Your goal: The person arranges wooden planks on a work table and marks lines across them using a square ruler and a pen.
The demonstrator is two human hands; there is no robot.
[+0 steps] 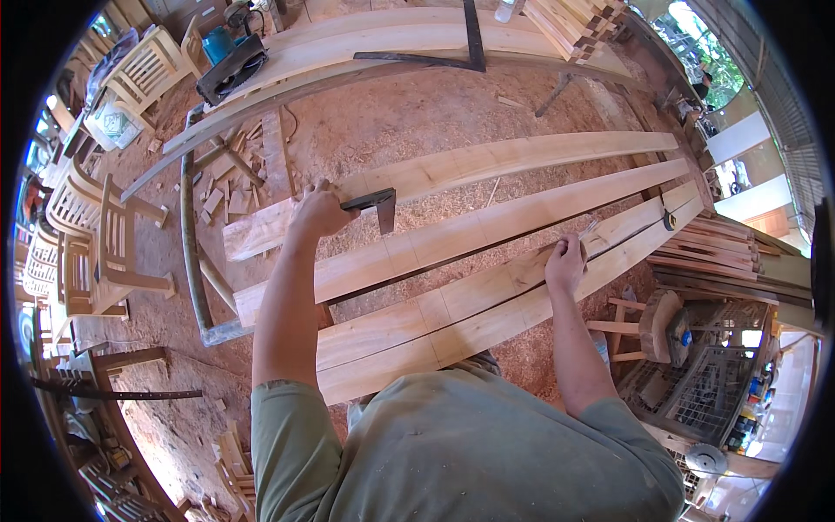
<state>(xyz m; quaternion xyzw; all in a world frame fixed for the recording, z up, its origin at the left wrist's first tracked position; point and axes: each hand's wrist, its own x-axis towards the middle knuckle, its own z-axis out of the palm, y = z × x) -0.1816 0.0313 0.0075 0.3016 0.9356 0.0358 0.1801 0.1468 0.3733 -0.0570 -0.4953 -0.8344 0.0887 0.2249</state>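
Over the farthest of several long wooden boards, my left hand (323, 209) grips a try square (368, 199), its blade hanging past the board's near edge. My right hand (565, 262) is closed at the third board (470, 297), near the dark gap beside the nearest board (522, 313); a thin thing seems to stick out of its fingers, too small to name. Between them lies the second board (450, 228). Thin pencil lines cross several boards. A tape measure (668, 220) sits at the far right end of the nearest boards.
Beyond the boards, a bench of planks (313, 46) holds a circular saw (231, 68), a large framing square (479, 39) and stacked wood strips (574, 26). A pole trestle (189, 241) stands left, near offcuts (228, 189) and wooden chairs (98, 248). A wooden stool (659, 326) is at right.
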